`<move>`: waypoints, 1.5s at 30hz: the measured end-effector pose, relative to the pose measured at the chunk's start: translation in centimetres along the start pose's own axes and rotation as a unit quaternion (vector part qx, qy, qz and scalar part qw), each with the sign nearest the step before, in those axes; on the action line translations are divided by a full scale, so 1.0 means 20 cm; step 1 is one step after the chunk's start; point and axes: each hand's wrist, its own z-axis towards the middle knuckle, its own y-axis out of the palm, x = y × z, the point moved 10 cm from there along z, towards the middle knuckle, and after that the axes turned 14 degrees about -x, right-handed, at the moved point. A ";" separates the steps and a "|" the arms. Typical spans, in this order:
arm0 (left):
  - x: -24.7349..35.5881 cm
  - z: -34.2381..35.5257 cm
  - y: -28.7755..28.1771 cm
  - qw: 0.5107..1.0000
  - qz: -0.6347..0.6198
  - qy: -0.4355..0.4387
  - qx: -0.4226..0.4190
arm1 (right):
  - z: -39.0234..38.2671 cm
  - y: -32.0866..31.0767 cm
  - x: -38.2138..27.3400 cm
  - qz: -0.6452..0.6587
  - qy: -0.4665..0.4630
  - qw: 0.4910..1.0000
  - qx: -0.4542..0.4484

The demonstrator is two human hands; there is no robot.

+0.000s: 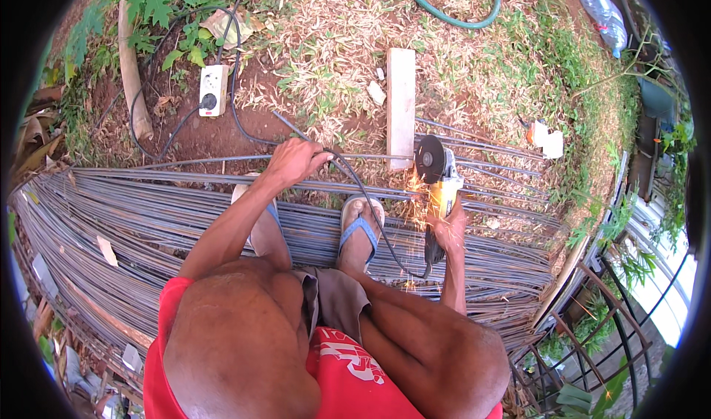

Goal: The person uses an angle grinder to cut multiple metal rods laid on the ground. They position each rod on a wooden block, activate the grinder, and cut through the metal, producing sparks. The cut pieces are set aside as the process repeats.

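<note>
My right hand (449, 230) is wrapped round the body of a yellow and black angle grinder (443, 195). The grinder's dark disc (429, 158) meets a thin metal rod (363, 156) at the near end of a wooden plank (401, 101), and orange sparks fly down toward me. Further left, my left hand (292, 161) is closed on the same rod, fingers pointing right. The grinder's black power cord (357, 178) runs past that hand to the tool's rear end. The exact contact of disc and rod is hard to make out.
Long metal rods (133, 212) lie bundled under my sandalled feet (361, 230). A white power strip (213, 92) with a black plug sits on soil at the upper left, beside a wooden pole (133, 71). A green hose (463, 21) curves at the top; a metal frame (592, 323) stands right.
</note>
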 end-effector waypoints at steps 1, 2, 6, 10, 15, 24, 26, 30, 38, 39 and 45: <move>0.00 0.00 0.00 1.000 -0.002 0.001 0.001 | 0.00 0.00 -0.01 -0.010 -0.019 1.000 0.010; -0.01 0.00 0.01 1.000 -0.002 0.003 0.004 | 0.01 0.01 0.03 0.017 0.005 1.000 -0.003; -0.02 0.00 0.01 1.000 -0.008 0.006 0.000 | -0.01 0.01 -0.05 0.033 0.014 0.999 -0.003; -0.03 0.00 0.03 1.000 -0.010 0.008 -0.005 | -0.06 0.03 -0.02 0.017 0.020 1.000 0.003; -0.05 0.02 0.05 1.000 -0.021 -0.006 -0.018 | -0.03 0.03 0.05 0.039 0.055 0.998 -0.007; -0.06 0.03 0.08 0.999 0.019 -0.015 -0.040 | 0.01 0.04 0.08 0.106 -0.027 0.994 -0.002; -0.06 0.02 0.07 1.000 -0.001 0.011 -0.017 | -0.01 0.07 0.11 0.110 -0.010 0.994 -0.014; -0.08 0.01 0.08 1.000 -0.010 0.021 0.002 | -0.04 0.08 0.17 0.080 -0.004 0.996 -0.028; -0.05 0.01 0.07 1.000 -0.019 0.021 0.007 | 0.04 0.04 0.11 0.096 -0.068 0.993 0.003; -0.05 0.01 0.05 1.000 -0.020 0.021 0.006 | 0.05 0.05 0.15 0.103 -0.041 0.994 -0.003; -0.04 0.01 0.06 0.999 -0.013 0.028 0.013 | -0.01 0.07 0.24 0.135 -0.040 0.990 -0.020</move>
